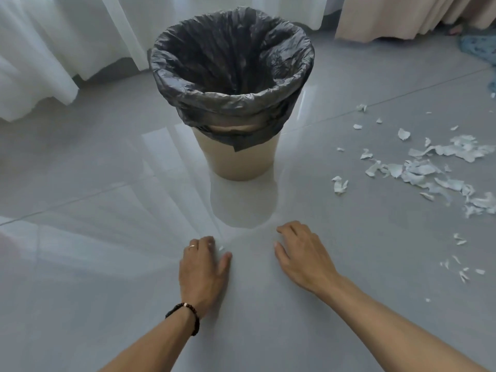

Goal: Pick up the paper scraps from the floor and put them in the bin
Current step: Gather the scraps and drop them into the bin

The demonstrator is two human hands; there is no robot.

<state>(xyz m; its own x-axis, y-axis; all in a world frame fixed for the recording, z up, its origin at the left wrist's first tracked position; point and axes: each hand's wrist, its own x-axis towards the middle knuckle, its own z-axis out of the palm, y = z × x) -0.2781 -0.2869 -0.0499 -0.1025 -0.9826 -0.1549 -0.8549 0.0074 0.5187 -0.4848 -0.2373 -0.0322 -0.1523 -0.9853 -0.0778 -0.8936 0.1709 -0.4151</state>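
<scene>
A beige bin point(241, 159) lined with a dark grey plastic bag point(230, 63) stands on the grey tiled floor, straight ahead. Several white paper scraps point(426, 173) lie scattered on the floor to the right of the bin, with a smaller cluster point(460, 267) nearer me at the right. One tiny scrap point(221, 248) lies between the fingers and thumb of my left hand point(202, 267), which rests palm down on the floor with fingers curled. My right hand point(302, 256) hovers palm down beside it, fingers bent, holding nothing.
White sheer curtains point(40, 49) hang at the back left, beige curtains point(397, 14) at the back right. A blue patterned cloth point(480, 49) lies at the far right edge. The glossy floor reflects the bin.
</scene>
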